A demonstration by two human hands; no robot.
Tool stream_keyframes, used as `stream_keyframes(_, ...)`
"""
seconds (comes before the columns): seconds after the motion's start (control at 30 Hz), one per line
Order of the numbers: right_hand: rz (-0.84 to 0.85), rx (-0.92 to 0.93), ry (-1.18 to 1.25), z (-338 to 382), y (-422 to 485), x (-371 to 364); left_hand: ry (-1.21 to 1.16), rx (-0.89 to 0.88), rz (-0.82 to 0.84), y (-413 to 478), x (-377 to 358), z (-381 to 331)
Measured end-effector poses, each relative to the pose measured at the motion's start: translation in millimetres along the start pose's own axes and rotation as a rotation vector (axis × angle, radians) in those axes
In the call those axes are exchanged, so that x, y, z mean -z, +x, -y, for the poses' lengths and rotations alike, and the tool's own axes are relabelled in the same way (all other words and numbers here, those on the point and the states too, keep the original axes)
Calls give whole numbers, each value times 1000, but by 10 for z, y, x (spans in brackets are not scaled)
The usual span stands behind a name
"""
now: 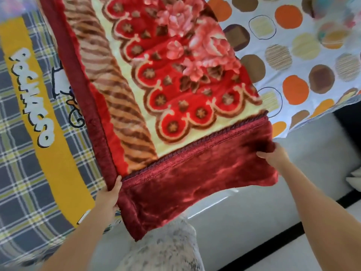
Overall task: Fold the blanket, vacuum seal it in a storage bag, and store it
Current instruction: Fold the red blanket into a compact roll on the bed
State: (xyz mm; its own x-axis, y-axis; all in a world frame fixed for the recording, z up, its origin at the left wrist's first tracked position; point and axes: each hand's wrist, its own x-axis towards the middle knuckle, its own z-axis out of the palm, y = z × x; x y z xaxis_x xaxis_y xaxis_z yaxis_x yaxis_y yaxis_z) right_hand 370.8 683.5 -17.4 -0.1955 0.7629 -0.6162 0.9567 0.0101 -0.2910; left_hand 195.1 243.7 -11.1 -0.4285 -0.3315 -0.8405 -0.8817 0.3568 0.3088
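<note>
A thick plush blanket [156,85] with red, cream and pink flowers and a dark red border lies as a long strip across the bed, running from the top of the view down to me. Its near end hangs off the bed edge. My left hand [109,196] grips the near left corner, thumb on top at the seam. My right hand [273,155] grips the near right corner, with its fingers tucked under the dark red border.
Under the blanket on the left lies a grey and yellow plaid bed cover [29,153] with a yellow band and cartoon lettering. A white sheet [293,55] with orange and brown dots lies to the right. Pale tiled floor [293,222] lies below.
</note>
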Motion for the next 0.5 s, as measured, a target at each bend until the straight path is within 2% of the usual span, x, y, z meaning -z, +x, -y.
stream_keyframes(0.07, -157, -6, -110, -48, 1, 146, -45, -28, 45, -33, 12, 60)
stream_keyframes(0.13, -272, -12, -61, -167, -13, 425, -62, -76, 81, -114, 27, 89)
stream_keyframes(0.23, -170, 22, 42, -274, -82, 778, -24, -133, 40, -196, 40, 158)
stream_keyframes(0.37, -22, 112, -73, -24, -33, 673, -53, -86, 27, -157, 21, 259)
stream_keyframes(0.5, 154, 125, -187, 86, 128, 402, -153, -51, -31, -265, -30, 313)
